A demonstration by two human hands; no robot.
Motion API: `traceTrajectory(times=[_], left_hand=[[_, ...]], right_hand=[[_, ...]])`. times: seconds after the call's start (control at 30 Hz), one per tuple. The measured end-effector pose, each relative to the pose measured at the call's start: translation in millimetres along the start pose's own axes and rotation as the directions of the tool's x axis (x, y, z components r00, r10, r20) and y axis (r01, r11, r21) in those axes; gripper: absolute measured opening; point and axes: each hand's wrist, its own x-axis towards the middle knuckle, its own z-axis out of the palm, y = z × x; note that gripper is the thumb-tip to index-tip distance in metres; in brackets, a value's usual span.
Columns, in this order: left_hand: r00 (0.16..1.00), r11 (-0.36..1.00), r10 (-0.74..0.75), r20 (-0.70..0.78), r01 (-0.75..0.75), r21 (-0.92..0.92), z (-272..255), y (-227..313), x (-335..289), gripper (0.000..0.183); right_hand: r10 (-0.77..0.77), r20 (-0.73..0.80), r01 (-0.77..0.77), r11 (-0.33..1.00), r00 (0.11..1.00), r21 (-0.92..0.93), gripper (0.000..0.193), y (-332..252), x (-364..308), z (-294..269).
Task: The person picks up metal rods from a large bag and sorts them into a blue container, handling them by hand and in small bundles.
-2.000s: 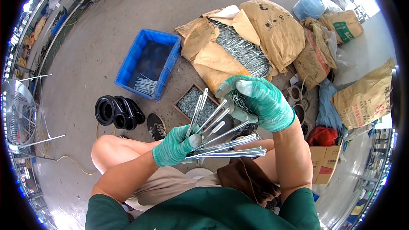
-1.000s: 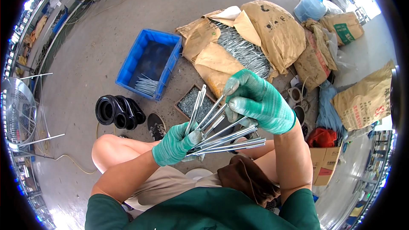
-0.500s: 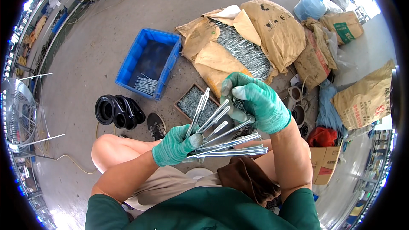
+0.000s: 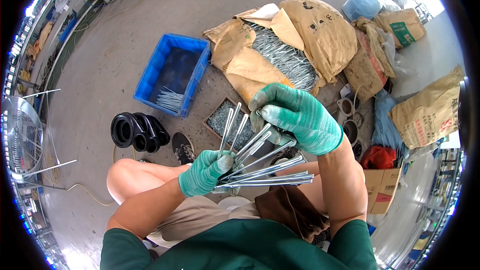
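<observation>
My left hand (image 4: 204,172), in a green glove, grips the bottom ends of a fan of several long silver metal rods (image 4: 260,170) held above my lap. My right hand (image 4: 296,117), also in a green glove, is closed around the upper end of one rod in the fan and pinches a small part on its tip; what the part is cannot be made out.
On the concrete floor lie an open brown sack (image 4: 250,65) full of the same rods, a blue crate (image 4: 172,72) with a few rods, a small box of grey parts (image 4: 222,120), black rings (image 4: 137,131), more sacks (image 4: 430,107) at the right and a fan (image 4: 20,137) at the left.
My right hand has shifted slightly along the tops of the fanned rods, from one rod end to another. My left hand keeps the bundle in the same place.
</observation>
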Motion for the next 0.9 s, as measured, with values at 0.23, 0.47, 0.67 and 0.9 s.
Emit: traceTrajectory(times=[0.23, 0.47, 0.67, 0.9], left_hand=[[0.998, 1.000, -0.006, 0.067, 0.004, 0.029, -5.6, -7.1, 1.9, 0.046], [0.995, 0.997, -0.040, 0.086, 0.034, 0.073, -7.3, -5.8, 1.9, 0.043], [0.995, 0.998, -0.051, 0.089, 0.047, 0.047, -8.7, -8.1, 2.4, 0.043], [0.991, 0.995, -0.050, 0.123, 0.038, 0.096, -7.3, -3.8, 2.1, 0.043]], right_hand=[[-0.038, 0.011, 0.039, 0.999, 0.999, -0.036, 0.023, -1.9, -1.8, 1.8], [-0.028, 0.022, 0.030, 0.994, 0.999, -0.107, 0.023, -3.0, -0.5, 2.9], [-0.076, 0.039, 0.081, 0.984, 0.996, -0.160, 0.023, 7.2, 4.0, -0.6], [-0.032, 0.049, 0.037, 0.993, 0.998, -0.115, 0.025, 7.4, 2.3, -0.2]])
